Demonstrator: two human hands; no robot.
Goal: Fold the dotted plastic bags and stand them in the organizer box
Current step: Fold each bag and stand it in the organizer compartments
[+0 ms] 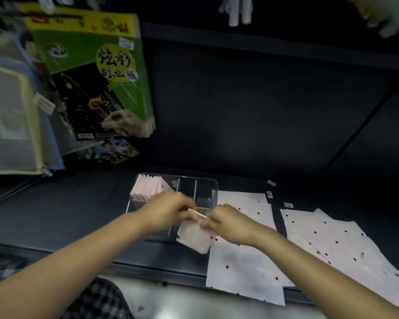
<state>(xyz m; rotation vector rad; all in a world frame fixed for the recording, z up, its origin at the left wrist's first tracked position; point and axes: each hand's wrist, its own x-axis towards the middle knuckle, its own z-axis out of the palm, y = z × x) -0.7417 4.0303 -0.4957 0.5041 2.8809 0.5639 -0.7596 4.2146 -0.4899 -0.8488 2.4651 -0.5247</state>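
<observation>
While both hands pinched its top edge, a folded dotted bag [195, 237] hung over the near side of the clear organizer box [213, 187].

The left hand [168, 209] and the right hand [226, 223] were close together, almost touching, with fingers curled on the upper fold of the pale pink bag, which hung tilted below them just beside the box's front right corner. At the far left compartment of the box a row of folded bags [148, 187] stood upright, packed one against another; the other compartments looked dark. To the right, flat dotted bags [244, 263] lay on the dark shelf [67, 203], one reaching over the front edge, and a second pile [336, 245] lay further right. A green craft-paper package [97, 72] leaned at the left behind.
</observation>
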